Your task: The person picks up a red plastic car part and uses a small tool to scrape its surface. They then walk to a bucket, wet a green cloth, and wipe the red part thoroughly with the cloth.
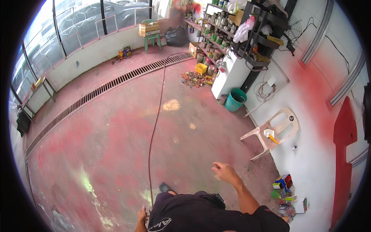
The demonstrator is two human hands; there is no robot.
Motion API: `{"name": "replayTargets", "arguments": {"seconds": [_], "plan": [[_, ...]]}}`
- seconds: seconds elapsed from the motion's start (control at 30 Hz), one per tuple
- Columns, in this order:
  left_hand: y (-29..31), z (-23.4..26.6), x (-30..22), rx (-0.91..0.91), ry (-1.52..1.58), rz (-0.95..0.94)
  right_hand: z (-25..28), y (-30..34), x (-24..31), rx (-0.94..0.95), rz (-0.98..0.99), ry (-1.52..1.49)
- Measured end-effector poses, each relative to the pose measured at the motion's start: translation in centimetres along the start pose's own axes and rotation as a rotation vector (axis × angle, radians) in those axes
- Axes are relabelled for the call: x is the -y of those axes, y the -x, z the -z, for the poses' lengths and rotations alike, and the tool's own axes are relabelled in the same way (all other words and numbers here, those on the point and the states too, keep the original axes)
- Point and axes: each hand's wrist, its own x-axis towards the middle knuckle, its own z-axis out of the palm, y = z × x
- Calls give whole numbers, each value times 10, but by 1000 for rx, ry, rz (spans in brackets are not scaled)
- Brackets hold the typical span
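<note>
My right hand [225, 172] hangs in the air over the red-stained floor, fingers loosely bent and apart, holding nothing. The nearest thing to it is a dirty cream plastic chair [276, 133] by the right wall, with a white piece and a yellow-handled tool [273, 139] on its seat. At the lower edge, beside my dark shirt, my left hand [142, 215] hangs low with its fingers slightly apart and nothing visible in it. A dark red hose [155, 120] runs along the floor and passes close to that hand.
A long drain grate [101, 94] crosses the floor. Shelves of paint cans [216, 38], a teal bucket [235, 99] and a pile of small parts [192, 79] stand far right. Cans and boxes [285, 189] lie near right, beside a red panel [343, 154]. A green stool [152, 41] holds boxes.
</note>
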Motion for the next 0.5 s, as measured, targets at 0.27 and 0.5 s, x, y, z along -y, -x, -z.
{"name": "replayTargets", "arguments": {"seconds": [0.27,0.5], "plan": [[-45,126,-104,-237,516,-99,-69,-172,149,361,275,39],[-88,134,-126,-356,576,-47,-148,-309,110,612,129,279]]}}
